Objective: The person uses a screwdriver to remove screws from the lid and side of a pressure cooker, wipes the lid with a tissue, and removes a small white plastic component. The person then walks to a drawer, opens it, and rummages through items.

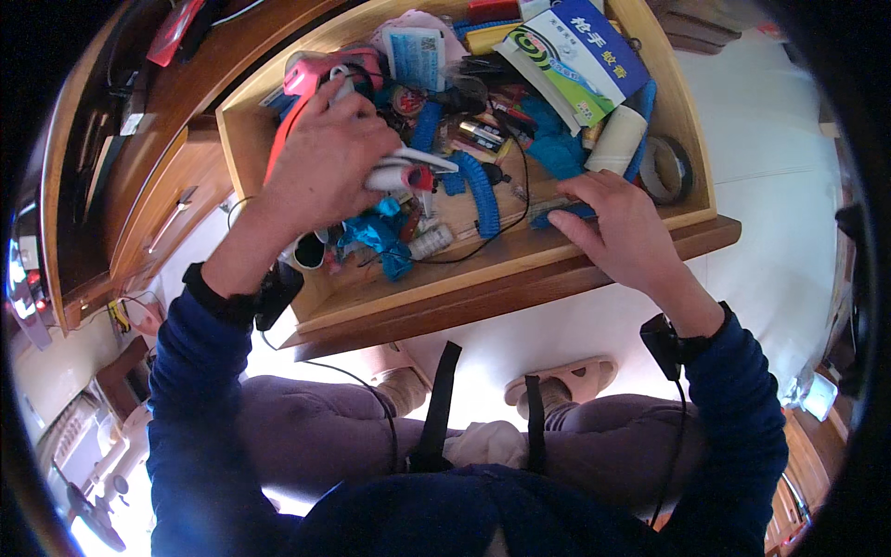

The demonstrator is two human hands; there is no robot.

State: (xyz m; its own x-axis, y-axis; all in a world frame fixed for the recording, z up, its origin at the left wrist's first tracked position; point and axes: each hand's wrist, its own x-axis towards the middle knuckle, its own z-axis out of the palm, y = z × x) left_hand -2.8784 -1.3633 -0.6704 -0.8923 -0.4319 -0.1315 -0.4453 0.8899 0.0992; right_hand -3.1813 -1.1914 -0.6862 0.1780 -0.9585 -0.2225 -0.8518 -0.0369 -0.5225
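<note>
My left hand [329, 153] reaches into the left part of an open wooden drawer [501, 255], its fingers curled round a white object with a slim, pale end [422, 160]. Most of that object is covered by the palm, so its exact kind is unclear. Below it a white and red piece [399, 176] shows. My right hand [626, 227] rests at the drawer's front right, thumb and fingers apart, close to a flat blue item [566, 212]. Between the hands lie a coiled blue strap [480, 190], a thin black cord [526, 176] and crumpled blue foil [380, 237].
A blue, white and green box [580, 60] lies at the back right, above a cream roll [617, 139] and a ring of tape [666, 170]. Batteries [483, 136] and a pink item [325, 70] are among the clutter. Wooden cabinets [158, 200] stand at left.
</note>
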